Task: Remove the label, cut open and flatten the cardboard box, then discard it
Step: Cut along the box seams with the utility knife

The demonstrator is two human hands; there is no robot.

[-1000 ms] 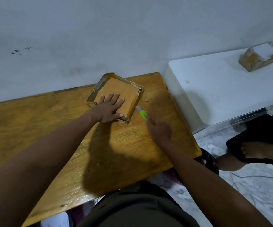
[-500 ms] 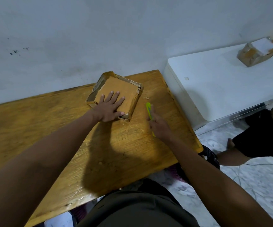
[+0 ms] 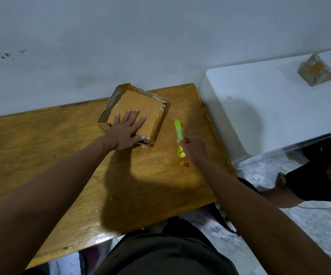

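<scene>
Left hand (image 3: pixel 126 130) flat and spread wide, palm down on the cardboard box (image 3: pixel 139 114), fingers fanned across the brown top panel and the thumb at the near edge, pressing rather than gripping. Right hand (image 3: pixel 192 147) sits just right of the box, low over the wooden table (image 3: pixel 41 155), fingers loosely extended over the back half of a lime-green utility knife (image 3: pixel 179 136). Whether those fingers actually pinch the knife or just rest on it, I cannot tell; the cutter lies lengthwise along the tabletop, its tip pointing away toward the wall, its tail poking out below the fingers.

Box position: far side of the table, close to the grey wall (image 3: pixel 141 36), turned at a slight angle. Its top panel looks sunken inside ragged, taped side walls, and a scrap of printed label shows at the right-hand corner. Knife and box are near each other but apart, bare wood between them.

Off to the right, a white cabinet (image 3: pixel 269 108) stands beside the table, and on its far corner rests a second, crumpled taped box (image 3: pixel 319 72). Down at the right edge, another person's leg and bare foot (image 3: pixel 279 181) rest on the marble floor (image 3: pixel 309 225).
</scene>
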